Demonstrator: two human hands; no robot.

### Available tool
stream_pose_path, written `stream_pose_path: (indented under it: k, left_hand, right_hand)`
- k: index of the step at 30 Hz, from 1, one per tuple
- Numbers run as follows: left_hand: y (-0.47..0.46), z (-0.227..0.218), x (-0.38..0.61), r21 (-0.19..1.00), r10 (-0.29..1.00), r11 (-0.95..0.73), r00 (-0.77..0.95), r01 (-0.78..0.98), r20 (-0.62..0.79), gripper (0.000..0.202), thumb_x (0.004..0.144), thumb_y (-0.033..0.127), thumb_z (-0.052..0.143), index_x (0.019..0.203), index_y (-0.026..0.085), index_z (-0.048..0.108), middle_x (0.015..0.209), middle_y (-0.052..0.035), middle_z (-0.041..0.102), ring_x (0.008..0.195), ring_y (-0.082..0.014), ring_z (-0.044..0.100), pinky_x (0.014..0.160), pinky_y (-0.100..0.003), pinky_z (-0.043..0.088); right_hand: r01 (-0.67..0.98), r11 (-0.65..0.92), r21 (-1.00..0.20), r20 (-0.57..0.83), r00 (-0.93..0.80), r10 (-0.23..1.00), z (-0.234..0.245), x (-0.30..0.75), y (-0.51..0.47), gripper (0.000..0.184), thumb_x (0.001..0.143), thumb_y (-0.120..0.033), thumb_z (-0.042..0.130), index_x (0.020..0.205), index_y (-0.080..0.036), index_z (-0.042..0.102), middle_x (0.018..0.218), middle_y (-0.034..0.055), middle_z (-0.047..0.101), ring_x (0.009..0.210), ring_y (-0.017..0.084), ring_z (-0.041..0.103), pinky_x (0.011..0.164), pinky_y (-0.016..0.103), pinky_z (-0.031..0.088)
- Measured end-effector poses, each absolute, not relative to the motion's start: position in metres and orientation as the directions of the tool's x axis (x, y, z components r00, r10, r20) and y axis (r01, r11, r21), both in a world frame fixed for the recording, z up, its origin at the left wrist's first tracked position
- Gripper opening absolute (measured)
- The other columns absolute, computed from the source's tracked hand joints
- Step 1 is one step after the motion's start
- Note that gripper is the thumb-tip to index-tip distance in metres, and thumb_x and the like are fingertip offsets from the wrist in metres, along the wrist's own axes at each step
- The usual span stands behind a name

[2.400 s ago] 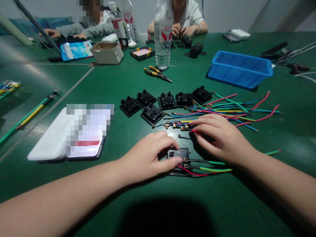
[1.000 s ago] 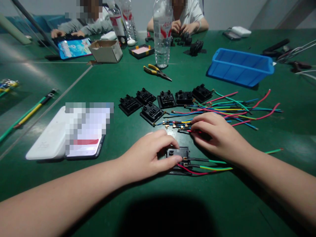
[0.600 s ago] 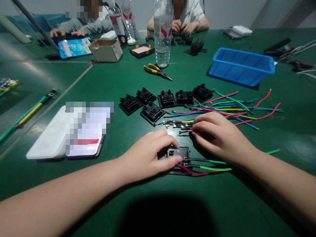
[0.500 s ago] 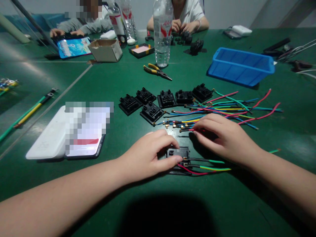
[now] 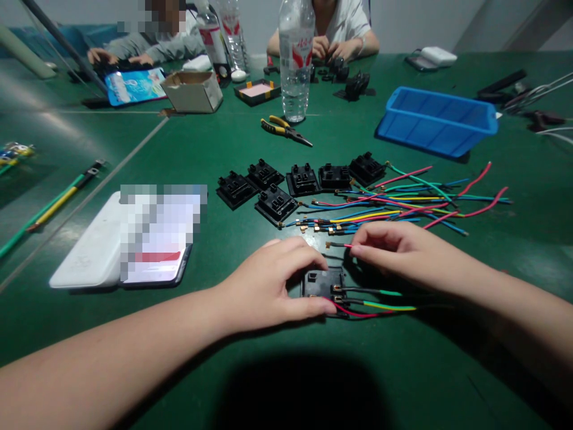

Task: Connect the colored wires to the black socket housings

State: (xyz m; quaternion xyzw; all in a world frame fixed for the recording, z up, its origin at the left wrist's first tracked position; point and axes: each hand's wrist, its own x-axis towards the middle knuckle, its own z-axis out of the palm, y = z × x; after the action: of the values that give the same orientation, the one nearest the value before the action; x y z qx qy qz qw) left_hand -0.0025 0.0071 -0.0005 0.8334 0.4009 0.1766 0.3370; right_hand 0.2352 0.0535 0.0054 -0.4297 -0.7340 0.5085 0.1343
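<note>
Left hand clasps black part, right hand pinches red wire; blue bin stands toward desk's far edge.

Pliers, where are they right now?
In the head view, the pliers lie upper middle, just in front of the nearest clear bottle, left of the blue bin.

Plate: matt black plastic; terminal: brassy metal; tabletop: smooth, glossy.

Rear wall is plain grey. Green table surface shows pale seams. Glare noted at left.
</note>
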Motion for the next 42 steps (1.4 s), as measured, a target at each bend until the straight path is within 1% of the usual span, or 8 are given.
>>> stream_pose_path:
  k: [3,7,10,14,21,29,34,42]
  left_hand:
    - [0.008,-0.001,-0.003,0.705,0.785,-0.445,0.619,0.552,0.011,0.041,0.082,0.052,0.069,0.106,0.020,0.062,0.103,-0.0042,0.065,0.095,-0.0203,0.059,0.083,-0.034,0.043]
    - [0.008,-0.002,-0.003,0.708,0.788,-0.446,0.615,0.548,0.019,0.041,0.082,0.052,0.069,0.106,0.020,0.062,0.104,-0.0048,0.065,0.097,-0.0208,0.059,0.084,-0.034,0.043]
    - [0.007,-0.002,-0.003,0.709,0.789,-0.445,0.614,0.548,0.021,0.041,0.081,0.052,0.070,0.105,0.019,0.063,0.103,-0.0049,0.065,0.096,-0.0207,0.058,0.083,-0.033,0.042]
    - [0.007,-0.001,-0.003,0.703,0.792,-0.445,0.610,0.555,0.019,0.041,0.081,0.051,0.069,0.104,0.018,0.064,0.099,-0.0043,0.064,0.092,-0.0203,0.058,0.079,-0.032,0.042]
    - [0.008,-0.002,-0.002,0.706,0.791,-0.452,0.611,0.546,0.034,0.038,0.082,0.047,0.070,0.103,0.017,0.064,0.099,-0.0040,0.065,0.093,-0.0200,0.059,0.080,-0.032,0.042]
    - [0.008,-0.001,-0.001,0.710,0.799,-0.428,0.602,0.559,0.008,0.033,0.083,0.043,0.069,0.103,0.018,0.064,0.101,-0.0040,0.065,0.094,-0.0208,0.059,0.082,-0.034,0.041]
    - [0.007,-0.001,-0.001,0.714,0.801,-0.414,0.599,0.564,-0.009,0.033,0.083,0.044,0.068,0.103,0.018,0.064,0.102,-0.0048,0.064,0.095,-0.0220,0.059,0.083,-0.035,0.041]
    - [0.007,0.000,-0.002,0.716,0.796,-0.416,0.606,0.561,-0.013,0.032,0.083,0.044,0.068,0.103,0.018,0.064,0.101,-0.0045,0.064,0.094,-0.0217,0.058,0.082,-0.035,0.041]
  right_hand:
    - [0.619,0.319,-0.718,-0.140,-0.577,0.805,0.005,0.236,0.051,0.025,0.090,-0.041,0.052,0.079,-0.021,0.062,0.062,-0.0007,0.059,0.054,0.015,0.053,0.047,0.026,0.039]
    - [0.717,0.605,-0.345,0.150,-0.594,0.790,0.005,0.239,0.050,0.023,0.092,-0.038,0.050,0.086,-0.022,0.065,0.081,0.0050,0.066,0.075,0.022,0.060,0.063,0.034,0.047]
    - [0.763,0.620,-0.182,0.303,-0.556,0.774,0.005,0.248,0.060,0.021,0.093,-0.031,0.049,0.091,-0.018,0.065,0.090,0.0094,0.066,0.086,0.026,0.061,0.074,0.040,0.049]
    - [0.782,0.621,-0.043,0.371,-0.565,0.737,-0.002,0.264,0.079,0.024,0.090,-0.024,0.051,0.103,-0.012,0.066,0.106,0.0150,0.067,0.100,0.030,0.060,0.085,0.043,0.048]
    - [0.748,0.662,0.041,0.290,-0.643,0.708,-0.019,0.269,0.091,0.034,0.094,-0.029,0.049,0.122,-0.017,0.064,0.120,0.0143,0.065,0.109,0.031,0.058,0.087,0.045,0.044]
    - [0.735,0.677,0.040,0.375,-0.639,0.671,-0.024,0.271,0.094,0.026,0.094,-0.029,0.051,0.101,-0.015,0.072,0.104,0.0138,0.067,0.095,0.028,0.059,0.081,0.041,0.046]
    - [0.712,0.701,0.045,0.345,-0.670,0.658,-0.023,0.270,0.093,0.025,0.094,-0.025,0.052,0.111,-0.021,0.070,0.107,0.0093,0.068,0.098,0.028,0.058,0.082,0.042,0.045]
    - [0.767,0.641,0.040,0.366,-0.608,0.705,-0.024,0.267,0.091,0.016,0.094,-0.027,0.052,0.091,-0.016,0.063,0.104,0.0123,0.066,0.097,0.028,0.058,0.083,0.042,0.045]
